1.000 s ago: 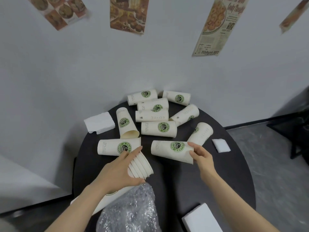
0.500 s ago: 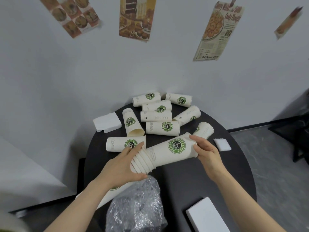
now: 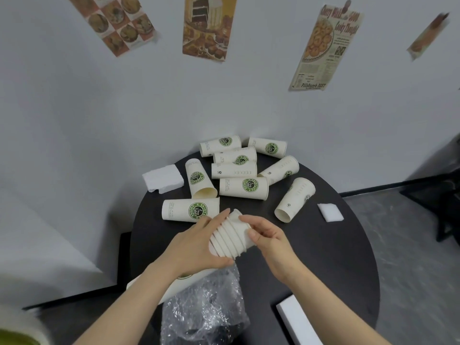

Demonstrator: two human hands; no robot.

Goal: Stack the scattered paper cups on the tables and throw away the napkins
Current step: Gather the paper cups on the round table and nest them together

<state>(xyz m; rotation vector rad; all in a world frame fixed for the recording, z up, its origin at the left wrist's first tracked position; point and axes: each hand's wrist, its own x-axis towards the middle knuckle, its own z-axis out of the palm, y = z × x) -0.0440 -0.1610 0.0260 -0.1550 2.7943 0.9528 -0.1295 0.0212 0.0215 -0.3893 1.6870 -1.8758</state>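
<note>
Both hands meet over the near middle of the round black table [image 3: 336,257]. The left hand [image 3: 191,247] is wrapped around a nested stack of paper cups [image 3: 230,237], fingers curled over its top and thumb underneath; the stack lies tilted, its layered rims toward the right hand and its far end running down under the left wrist toward seven o'clock. The right hand [image 3: 267,236] holds the rim end of that stack, fingers bent onto the outermost cup and thumb along its side.

Loose cups lie on their sides across the far half of the table. One cup [image 3: 190,210] lies at eleven o'clock of the hands, just beside the left fingertips. Another cup [image 3: 295,199] lies at two o'clock, mouth toward the person. The remaining cups [image 3: 242,170] cluster near the wall at twelve o'clock, several touching.

A white napkin [image 3: 163,178] sits at the table's ten o'clock edge, overhanging it. A smaller napkin [image 3: 330,212] lies at three o'clock. A third white napkin [image 3: 297,322] lies at five o'clock, close to the person. A crumpled clear plastic bag [image 3: 204,312] hangs below the hands at six o'clock. Food posters [image 3: 326,46] hang on the wall.
</note>
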